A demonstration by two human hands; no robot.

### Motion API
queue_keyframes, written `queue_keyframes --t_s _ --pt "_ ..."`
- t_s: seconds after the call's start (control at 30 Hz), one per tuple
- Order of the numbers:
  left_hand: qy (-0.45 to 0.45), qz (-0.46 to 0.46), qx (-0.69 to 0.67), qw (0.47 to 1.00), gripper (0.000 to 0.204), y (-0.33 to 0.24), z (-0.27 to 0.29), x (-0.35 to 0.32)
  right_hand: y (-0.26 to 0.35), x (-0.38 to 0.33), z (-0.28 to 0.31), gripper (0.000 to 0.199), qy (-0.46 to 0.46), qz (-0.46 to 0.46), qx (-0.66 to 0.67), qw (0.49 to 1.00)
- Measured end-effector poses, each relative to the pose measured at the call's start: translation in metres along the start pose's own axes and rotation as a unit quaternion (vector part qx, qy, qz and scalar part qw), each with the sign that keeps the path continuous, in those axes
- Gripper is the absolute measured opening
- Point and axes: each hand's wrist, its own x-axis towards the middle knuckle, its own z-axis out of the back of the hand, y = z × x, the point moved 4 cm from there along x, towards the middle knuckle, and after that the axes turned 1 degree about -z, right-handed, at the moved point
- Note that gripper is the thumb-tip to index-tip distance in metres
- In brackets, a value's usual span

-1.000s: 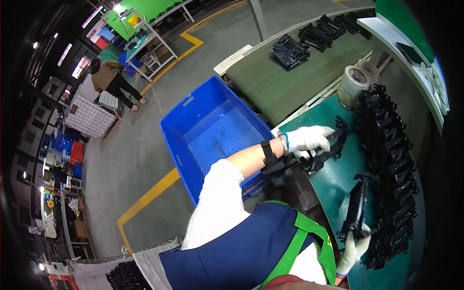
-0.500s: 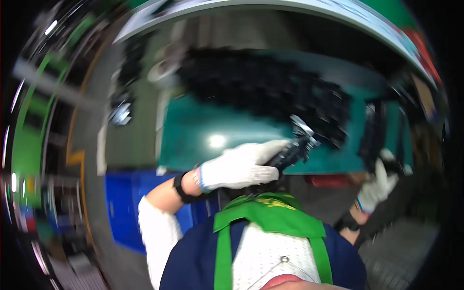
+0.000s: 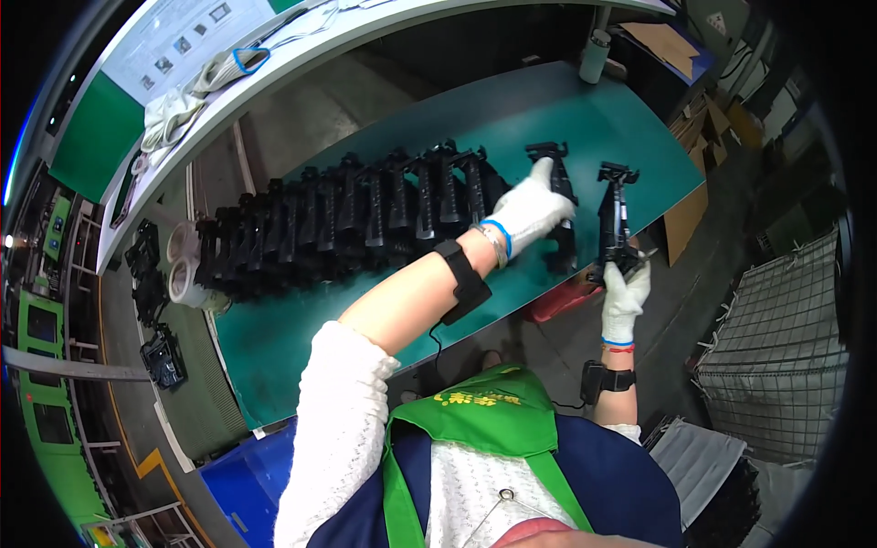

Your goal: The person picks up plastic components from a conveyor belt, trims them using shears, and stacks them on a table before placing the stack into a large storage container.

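Left hand (image 3: 532,212) clamped on black part (image 3: 561,183) over worktop (image 3: 639,123); right hand (image 3: 625,294), apart, grips near end of second black part (image 3: 612,221) by worktop's edge. Likely light, stiff, smooth plastic; thin ends maybe fragile; hold mid-body.

White-gloved hands (image 3: 536,214) (blue cuffs (image 3: 618,343)) — black wrist straps (image 3: 468,285), knit sleeves (image 3: 340,425), green apron (image 3: 489,418)

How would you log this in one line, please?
Left white-gloved hand: touching black elongated part; right white-gloved hand: gripping similar black part
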Motion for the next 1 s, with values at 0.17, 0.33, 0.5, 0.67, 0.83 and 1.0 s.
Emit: queue_keyframes --t_s 0.17,0.33,0.5,0.67,0.83,1.0 --pt "-0.045 0.024 -0.010 0.999 0.099 0.042 0.008 0.051 -0.024 0.008 -0.035 0.035 0.068 -0.010 -0.025 0.997" --pt "-0.092 -0.029 0.165 0.981 0.067 0.057 0.025 0.047 -0.037 0.015 -0.079 0.045 0.212 -0.084 -0.081 0.970" --pt "-0.004 -0.094 0.447 0.890 0.043 0.028 0.037 -0.007 -0.025 0.026 -0.094 0.050 0.306 -0.039 -0.183 0.933" --pt "-0.064 -0.177 0.494 0.849 0.044 0.037 0.046 -0.059 -0.019 0.027 -0.097 0.056 0.371 -0.047 -0.279 0.884" --pt "-0.119 -0.202 0.409 0.882 0.041 0.057 0.069 -0.140 -0.028 0.022 -0.081 0.059 0.319 -0.080 -0.195 0.924" --pt "-0.184 -0.092 0.319 0.925 0.039 0.137 0.119 -0.239 0.016 -0.003 -0.065 0.045 0.188 0.000 -0.224 0.956"
